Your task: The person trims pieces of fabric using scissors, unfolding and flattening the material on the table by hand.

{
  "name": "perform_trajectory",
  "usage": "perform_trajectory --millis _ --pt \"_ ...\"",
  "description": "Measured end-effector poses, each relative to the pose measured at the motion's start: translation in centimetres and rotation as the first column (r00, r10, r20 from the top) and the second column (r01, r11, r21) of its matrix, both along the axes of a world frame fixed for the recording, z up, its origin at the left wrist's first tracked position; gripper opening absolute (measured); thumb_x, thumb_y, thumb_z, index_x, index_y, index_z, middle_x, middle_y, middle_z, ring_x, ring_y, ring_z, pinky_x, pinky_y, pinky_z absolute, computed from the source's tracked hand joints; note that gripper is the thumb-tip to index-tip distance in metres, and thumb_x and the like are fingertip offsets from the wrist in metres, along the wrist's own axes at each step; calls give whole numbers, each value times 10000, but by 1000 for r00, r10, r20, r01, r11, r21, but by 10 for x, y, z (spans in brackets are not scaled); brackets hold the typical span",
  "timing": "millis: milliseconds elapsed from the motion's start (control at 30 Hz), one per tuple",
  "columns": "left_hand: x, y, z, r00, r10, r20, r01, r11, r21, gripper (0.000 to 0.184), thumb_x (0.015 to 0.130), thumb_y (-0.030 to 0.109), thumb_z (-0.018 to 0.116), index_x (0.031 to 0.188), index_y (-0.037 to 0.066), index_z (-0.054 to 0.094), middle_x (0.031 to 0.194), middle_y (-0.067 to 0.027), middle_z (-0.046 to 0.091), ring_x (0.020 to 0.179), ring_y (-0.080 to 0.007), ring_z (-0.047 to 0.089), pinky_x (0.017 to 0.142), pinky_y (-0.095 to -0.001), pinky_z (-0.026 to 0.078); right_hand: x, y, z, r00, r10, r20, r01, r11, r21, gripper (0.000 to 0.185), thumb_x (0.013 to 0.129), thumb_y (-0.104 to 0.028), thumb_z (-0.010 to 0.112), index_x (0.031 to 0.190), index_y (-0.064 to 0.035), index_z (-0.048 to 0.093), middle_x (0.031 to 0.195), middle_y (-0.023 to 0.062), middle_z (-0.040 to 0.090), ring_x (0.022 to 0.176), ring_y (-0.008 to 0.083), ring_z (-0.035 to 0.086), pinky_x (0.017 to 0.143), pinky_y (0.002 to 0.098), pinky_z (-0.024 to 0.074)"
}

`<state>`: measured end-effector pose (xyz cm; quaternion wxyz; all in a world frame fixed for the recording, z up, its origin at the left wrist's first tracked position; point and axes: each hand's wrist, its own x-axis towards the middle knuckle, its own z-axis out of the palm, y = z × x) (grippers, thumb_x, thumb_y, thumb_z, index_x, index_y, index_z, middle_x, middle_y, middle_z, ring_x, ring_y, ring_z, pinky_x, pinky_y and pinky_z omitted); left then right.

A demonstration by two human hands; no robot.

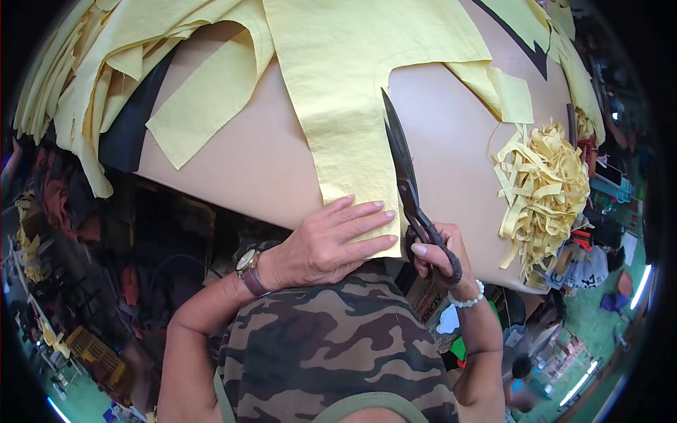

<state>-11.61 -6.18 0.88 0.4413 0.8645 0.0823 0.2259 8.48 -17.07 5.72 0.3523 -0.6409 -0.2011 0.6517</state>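
Flat on the yellow cloth [338, 106], near its lower end at the table's front edge, lies my left hand [331, 240], fingers spread and pointing right. A watch [248, 266] is on that wrist. My right hand [444, 257] is wrapped round the handles of large black scissors [405, 166]. The scissor blades point away from me along the right edge of the cloth strip, slightly apart, with their tips near the curved inner corner of the cloth.
The pale table [451, 169] carries a heap of thin yellow scraps [546, 183] on the right. More yellow cloth [92, 70] hangs in layers at the left edge. A cut cloth flap [204, 106] lies left of centre. A yellow crate [95, 356] stands at lower left.
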Motion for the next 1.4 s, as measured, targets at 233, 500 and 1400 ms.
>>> perform_trajectory --millis 233,500,1400 --pt "0 -1 1 1000 -4 1 4 999 37 341 780 148 604 1119 135 577 1218 -110 518 1136 -255 496 908 -449 417 -1 7 2 998 29 57 -28 999 -15 220 745 -193 661 743 3 560 517 -5 501 419 63 467 404 183 339" --pt "-1 -3 0 999 -34 -16 34 999 5 401 750 119 617 1146 163 575 1241 -110 506 1149 -270 487 942 -450 390 1 11 -2 998 35 61 -35 999 -3 226 752 -195 664 680 -17 546 506 -9 499 414 56 468 395 180 327" --pt "43 107 -22 885 368 -285 -110 761 639 810 817 570 448 1363 8 240 1419 -154 237 1317 -314 205 1056 -500 154 -18 -13 -8 986 -154 -59 153 988 -27 180 756 -141 641 693 5 558 491 -6 498 379 48 435 371 182 298"
